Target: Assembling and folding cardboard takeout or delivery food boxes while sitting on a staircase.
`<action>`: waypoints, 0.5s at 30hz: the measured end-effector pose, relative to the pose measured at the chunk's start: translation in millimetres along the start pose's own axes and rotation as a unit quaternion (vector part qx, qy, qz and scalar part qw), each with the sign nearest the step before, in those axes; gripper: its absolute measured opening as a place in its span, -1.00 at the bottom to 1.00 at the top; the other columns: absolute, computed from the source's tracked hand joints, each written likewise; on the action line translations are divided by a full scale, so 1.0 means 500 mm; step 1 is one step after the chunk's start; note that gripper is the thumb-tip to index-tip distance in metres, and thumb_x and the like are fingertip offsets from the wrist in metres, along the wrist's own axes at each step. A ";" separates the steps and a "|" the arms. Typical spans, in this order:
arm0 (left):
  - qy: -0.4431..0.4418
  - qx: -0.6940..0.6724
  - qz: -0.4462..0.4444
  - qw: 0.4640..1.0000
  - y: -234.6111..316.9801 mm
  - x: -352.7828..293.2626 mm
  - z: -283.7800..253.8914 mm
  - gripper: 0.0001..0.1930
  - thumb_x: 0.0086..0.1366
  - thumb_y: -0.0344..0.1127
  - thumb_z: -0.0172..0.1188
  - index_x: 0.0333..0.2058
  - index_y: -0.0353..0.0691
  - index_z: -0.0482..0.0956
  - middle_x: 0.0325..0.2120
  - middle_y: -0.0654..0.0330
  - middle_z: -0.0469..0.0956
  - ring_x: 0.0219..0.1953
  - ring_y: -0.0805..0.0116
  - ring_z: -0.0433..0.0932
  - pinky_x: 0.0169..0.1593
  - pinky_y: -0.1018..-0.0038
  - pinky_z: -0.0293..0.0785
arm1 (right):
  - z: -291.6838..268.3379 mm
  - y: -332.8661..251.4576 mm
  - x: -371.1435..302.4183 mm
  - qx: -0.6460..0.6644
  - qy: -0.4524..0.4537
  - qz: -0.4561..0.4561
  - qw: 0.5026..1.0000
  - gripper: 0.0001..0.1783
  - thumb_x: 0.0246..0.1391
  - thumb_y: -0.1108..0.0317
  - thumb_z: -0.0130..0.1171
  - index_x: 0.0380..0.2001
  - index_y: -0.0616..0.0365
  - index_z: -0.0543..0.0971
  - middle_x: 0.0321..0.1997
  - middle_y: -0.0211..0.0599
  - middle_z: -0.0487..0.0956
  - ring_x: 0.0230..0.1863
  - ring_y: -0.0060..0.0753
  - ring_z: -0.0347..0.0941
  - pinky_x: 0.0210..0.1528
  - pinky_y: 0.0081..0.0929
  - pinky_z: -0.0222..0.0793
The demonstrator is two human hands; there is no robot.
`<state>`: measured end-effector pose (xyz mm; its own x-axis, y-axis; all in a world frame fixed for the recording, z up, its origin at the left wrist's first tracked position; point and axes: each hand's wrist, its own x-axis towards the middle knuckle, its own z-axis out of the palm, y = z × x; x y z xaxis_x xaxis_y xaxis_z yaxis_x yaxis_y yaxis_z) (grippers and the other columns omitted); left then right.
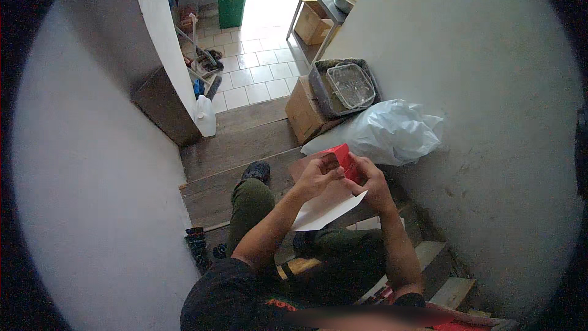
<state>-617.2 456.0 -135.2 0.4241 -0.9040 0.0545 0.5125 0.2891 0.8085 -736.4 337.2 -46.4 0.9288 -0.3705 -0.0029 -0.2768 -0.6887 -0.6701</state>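
Note:
Above my lap, both hands are closed on a red folded card piece (344, 158) that looks like part of a carton. My left hand (318, 179) has its fingers curled at the piece's left side. My right hand (372, 185) grips its right side, thumb and fingers bent around it. Below the hands spreads a pale sheet (327, 211) with a white face and a pointed corner. A brownish panel (301, 167) shows left of the red part; whether it joins the sheet, I cannot tell. My fingers hide some of the red piece.
I sit on wooden stairs (245, 129) between two walls. A white plastic sack (395, 135) lies ahead, beside a cardboard box (303, 113) topped by clear plastic tubs (349, 89). A white jug (206, 116) stands left; a green bin (233, 3) and metal table (324, 0) are farther off.

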 end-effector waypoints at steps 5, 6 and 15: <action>-0.014 -0.009 -0.009 1.000 -0.010 0.002 -0.003 -0.59 0.22 -0.25 0.20 -0.02 -0.35 0.41 -0.12 0.19 0.50 -0.09 0.37 0.46 0.04 0.43 0.37 | 0.002 0.000 -0.001 -0.006 0.018 -0.015 1.000 -0.31 -0.09 0.26 0.29 0.13 0.23 0.33 0.02 -0.18 0.43 0.00 -0.37 0.39 0.04 -0.46 0.31; -0.013 -0.023 -0.007 1.000 -0.013 0.003 -0.002 -0.53 0.23 -0.23 0.18 0.04 -0.33 0.33 -0.09 0.17 0.47 -0.07 0.37 0.46 0.02 0.41 0.41 | 0.001 -0.001 0.000 -0.024 0.020 -0.023 0.999 -0.31 -0.09 0.25 0.29 0.12 0.22 0.33 0.02 -0.16 0.43 0.00 -0.34 0.40 0.05 -0.45 0.30; -0.005 -0.066 -0.014 0.998 -0.022 0.001 0.009 -0.42 0.23 -0.18 0.18 0.14 -0.27 0.19 -0.01 0.13 0.39 -0.04 0.33 0.44 0.01 0.37 0.45 | -0.004 -0.008 -0.003 0.002 0.015 0.000 1.000 -0.29 -0.13 0.25 0.33 0.12 0.21 0.34 0.01 -0.17 0.44 0.00 -0.36 0.40 0.04 -0.44 0.31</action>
<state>-625.9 451.3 -141.3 0.4016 -0.9150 0.0395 0.6179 0.3025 0.7257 -736.9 339.3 -42.5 0.9212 -0.3886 0.0191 -0.2753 -0.6858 -0.6737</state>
